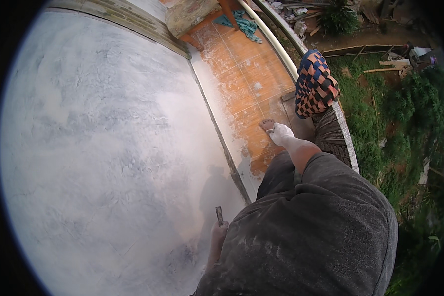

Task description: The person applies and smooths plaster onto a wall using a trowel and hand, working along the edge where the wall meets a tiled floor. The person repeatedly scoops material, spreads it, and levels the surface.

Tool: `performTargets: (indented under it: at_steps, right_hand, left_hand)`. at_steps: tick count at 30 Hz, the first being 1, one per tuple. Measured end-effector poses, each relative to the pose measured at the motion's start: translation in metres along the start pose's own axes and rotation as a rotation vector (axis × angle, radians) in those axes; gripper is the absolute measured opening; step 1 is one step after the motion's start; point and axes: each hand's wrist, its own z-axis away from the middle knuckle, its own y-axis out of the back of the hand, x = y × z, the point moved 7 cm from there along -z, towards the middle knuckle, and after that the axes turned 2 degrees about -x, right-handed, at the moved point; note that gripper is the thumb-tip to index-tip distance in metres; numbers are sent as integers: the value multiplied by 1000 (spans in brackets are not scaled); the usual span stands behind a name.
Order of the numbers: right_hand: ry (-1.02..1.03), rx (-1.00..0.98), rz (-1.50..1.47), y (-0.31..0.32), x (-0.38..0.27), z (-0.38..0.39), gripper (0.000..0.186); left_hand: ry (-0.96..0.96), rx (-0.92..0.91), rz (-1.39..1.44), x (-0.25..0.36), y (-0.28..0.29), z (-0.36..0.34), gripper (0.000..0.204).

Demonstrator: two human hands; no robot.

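Presently, left hand [220, 228] closed round a flat tool [219, 213] beside pale wall [118, 128]; white-coated right hand [281, 133] near bare foot [267, 124], openness and hold unclear.

Bright daylight; faint shadow [217, 190] on pale wall [108, 123]; fisheye-bent edges, black corners.
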Motion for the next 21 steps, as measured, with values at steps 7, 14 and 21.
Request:
performTargets:
  at_steps: [7, 14, 21]
  right_hand:
    - [-7, -26, -44, -21, -3, -1, 43]
    - [142, -140, 39, -53, -31, -13, 46]
    - [258, -543, -322, -84, -108, 29, 32]
  left_hand:
    - [-43, 24, -17, -7, -3, -8, 37]
    - [-6, 52, 144, -20, -12, -9, 34]
    - [19, 112, 357, 39, 4, 3, 29]
